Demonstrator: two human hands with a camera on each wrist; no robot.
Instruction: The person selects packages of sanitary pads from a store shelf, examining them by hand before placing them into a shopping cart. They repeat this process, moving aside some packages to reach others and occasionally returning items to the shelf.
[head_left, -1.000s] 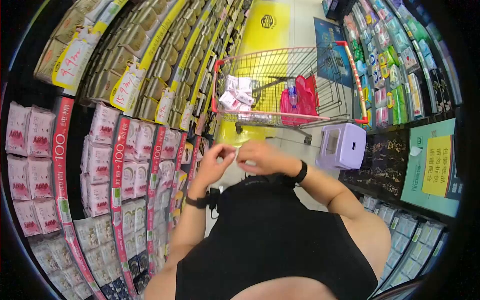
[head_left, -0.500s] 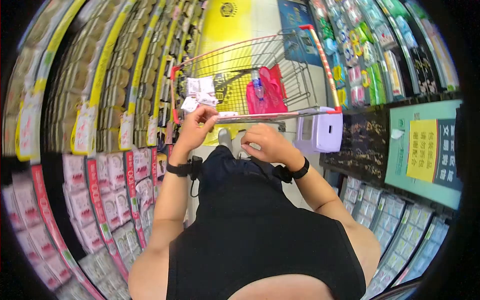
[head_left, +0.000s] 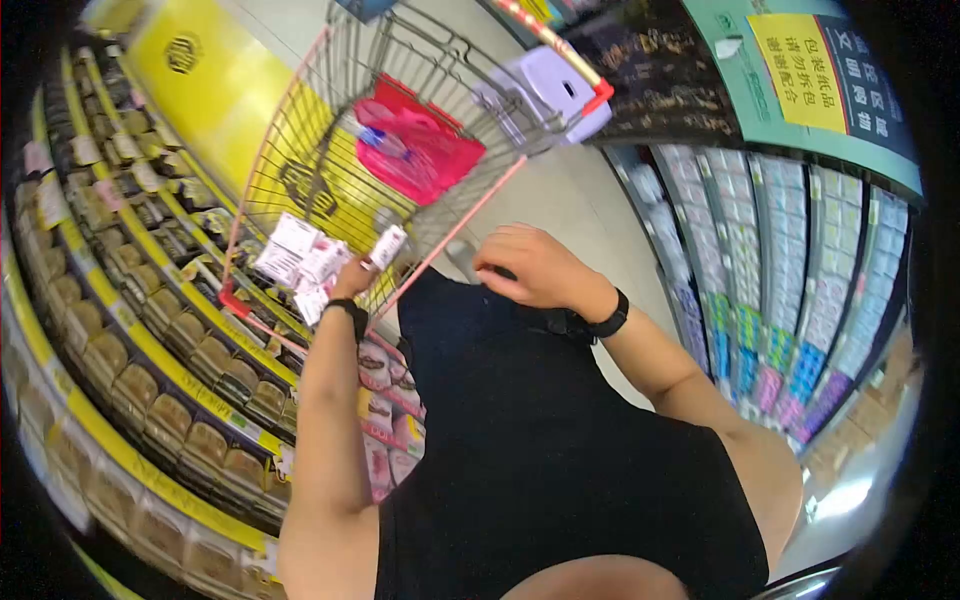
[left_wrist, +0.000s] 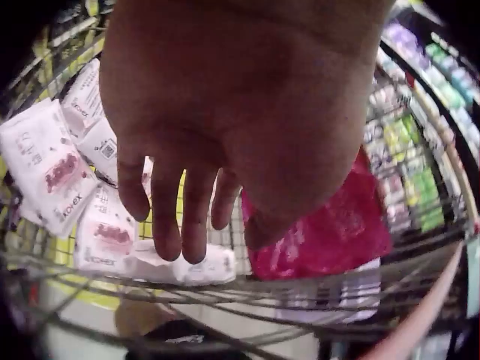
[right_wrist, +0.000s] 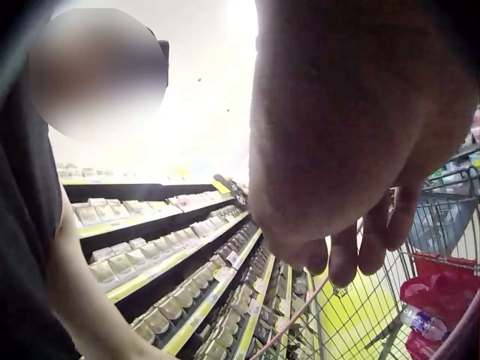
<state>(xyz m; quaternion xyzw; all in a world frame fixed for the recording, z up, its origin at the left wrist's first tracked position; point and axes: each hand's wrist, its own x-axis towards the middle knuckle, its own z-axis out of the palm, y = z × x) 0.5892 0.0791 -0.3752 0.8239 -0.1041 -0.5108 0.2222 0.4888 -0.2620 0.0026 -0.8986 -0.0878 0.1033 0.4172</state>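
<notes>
My left hand (head_left: 355, 278) reaches down into the shopping cart (head_left: 262, 165), beside several white-and-pink packs (head_left: 290, 248). In the left wrist view the fingers (left_wrist: 196, 217) hang fairly straight, apart from each other, with nothing gripped between them. Just past the fingertips lies a narrow white pack (left_wrist: 210, 264), seen in the head view as a single pack (head_left: 388, 247) to the right of the hand. My right hand (head_left: 535, 265) hovers in front of the body outside the cart, fingers loosely bent and holding nothing.
A pink-red bag (head_left: 420, 150) with a clear bottle lies in the cart. Beyond the cart's handle end stands a lilac stool (head_left: 545, 85). Shelves of brown packs (head_left: 150, 390) line the left side, and pale packs fill the shelves (head_left: 775, 250) on the right.
My left hand has gone over the cart's side and down among the packs. The view has turned, so the cart appears tilted and nearer. The right hand stays before the body.
</notes>
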